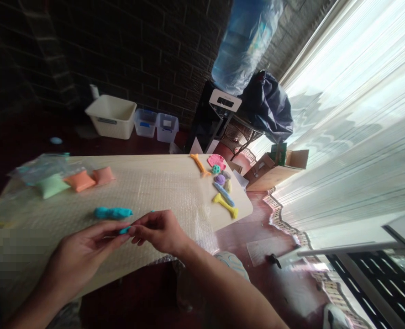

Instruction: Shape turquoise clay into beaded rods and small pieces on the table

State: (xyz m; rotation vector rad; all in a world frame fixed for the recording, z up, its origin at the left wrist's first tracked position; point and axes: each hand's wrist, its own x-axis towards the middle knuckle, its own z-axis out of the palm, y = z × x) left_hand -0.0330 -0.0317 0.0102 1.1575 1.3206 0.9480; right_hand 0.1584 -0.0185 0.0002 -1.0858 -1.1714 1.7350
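Between the fingertips of both hands is a small piece of turquoise modelling clay point(124, 230). My left hand point(86, 249) pinches it from the left, thumb below and fingers above. My right hand point(161, 230) closes its thumb and fingers on the piece's right end. Just beyond the hands, a larger turquoise clay roll point(113, 213) lies on the bubble wrap point(161, 192) that covers much of the table. A tiny turquoise bit point(153, 211) shows at the top edge of my right hand.
Green point(52, 186), orange point(80, 181) and salmon point(103, 175) clay packets lie at the table's far left. Bone-shaped clay pieces, an orange one point(199, 164) and a yellow one point(225, 205), lie at the right end among several other coloured shapes. Bins point(111, 119) stand beyond.
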